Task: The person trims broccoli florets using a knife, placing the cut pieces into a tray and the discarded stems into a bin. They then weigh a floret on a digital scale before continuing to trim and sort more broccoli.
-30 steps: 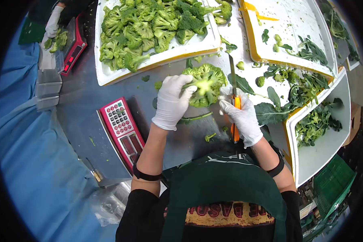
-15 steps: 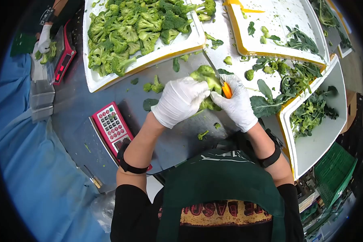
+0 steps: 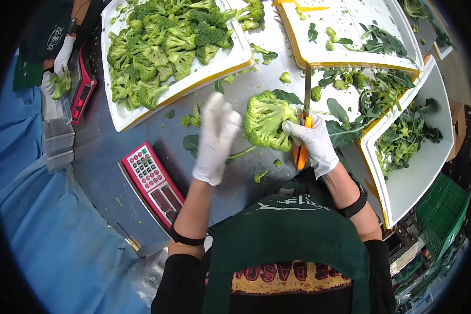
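My right hand, in a white glove, is closed round an orange-handled knife whose blade points away from me. Against its fingertips rests a large broccoli piece, cut stem side facing up. My left hand, gloved too, is raised left of that piece and apart from it. Motion smears its fingers, so their pose and anything between them cannot be made out. Below it a thin stem lies on the metal table.
A foam tray heaped with broccoli stands at the upper left. Foam boxes with leaves and trimmings are at the right. A red-framed scale lies nearer me. At the far left, a co-worker's gloved hands hold broccoli beside another scale.
My left hand has moved left, off the broccoli. The broccoli has turned and shows its cut side. The knife has swung more upright in the view. The co-worker's second hand has come into view.
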Demonstrator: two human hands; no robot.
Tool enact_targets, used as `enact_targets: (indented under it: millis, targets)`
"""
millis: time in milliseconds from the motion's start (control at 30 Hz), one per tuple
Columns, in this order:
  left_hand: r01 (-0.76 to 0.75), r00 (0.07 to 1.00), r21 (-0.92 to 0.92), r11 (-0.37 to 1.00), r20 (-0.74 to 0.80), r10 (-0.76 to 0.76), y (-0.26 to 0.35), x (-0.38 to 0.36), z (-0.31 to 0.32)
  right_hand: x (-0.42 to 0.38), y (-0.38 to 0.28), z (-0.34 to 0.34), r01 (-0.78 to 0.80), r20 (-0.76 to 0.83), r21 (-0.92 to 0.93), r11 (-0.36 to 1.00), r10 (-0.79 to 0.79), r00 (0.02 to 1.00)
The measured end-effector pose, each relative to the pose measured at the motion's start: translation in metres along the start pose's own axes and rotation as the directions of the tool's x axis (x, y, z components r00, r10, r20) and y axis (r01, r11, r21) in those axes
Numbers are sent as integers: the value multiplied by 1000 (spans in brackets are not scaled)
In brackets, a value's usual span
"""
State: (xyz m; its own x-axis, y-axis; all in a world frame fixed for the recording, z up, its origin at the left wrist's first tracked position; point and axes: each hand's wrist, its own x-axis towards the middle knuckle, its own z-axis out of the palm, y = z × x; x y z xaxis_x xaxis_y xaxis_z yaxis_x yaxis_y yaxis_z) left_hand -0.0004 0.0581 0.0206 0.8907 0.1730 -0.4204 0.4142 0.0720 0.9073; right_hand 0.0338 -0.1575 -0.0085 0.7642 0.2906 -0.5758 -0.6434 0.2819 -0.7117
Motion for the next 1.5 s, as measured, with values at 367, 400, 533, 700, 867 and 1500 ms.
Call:
enact_targets:
  millis: [367, 400, 533, 700, 867, 1500]
  targets:
    - [-23, 986, -416, 909, 140, 89, -9, -18, 31, -18, 2, 16, 382, 62, -514, 768, -411, 910]
    - [-84, 986, -355, 931, 105, 129, -8, -18, 31, -18, 5, 13, 357, 18, -547, 757, -416, 909]
    - [-249, 966, -164, 955, 28, 257, -5, -14, 24, -15, 2, -1, 213, -186, -489, 846, -340, 922]
    - [-346, 936, -102, 933, 31, 351, -8, -11, 10, -7, -13, -21, 316, 1, -683, 658, -432, 902]
    - [-448, 881, -50, 893, 142, 451, -10, -8, 4, -14, -21, 9, 331, 113, -565, 756, -326, 939]
    - [-142, 967, -117, 983, 197, 163, -2, -13, 3, -7, -13, 29, -51, 26, -56, 997, 52, 998]
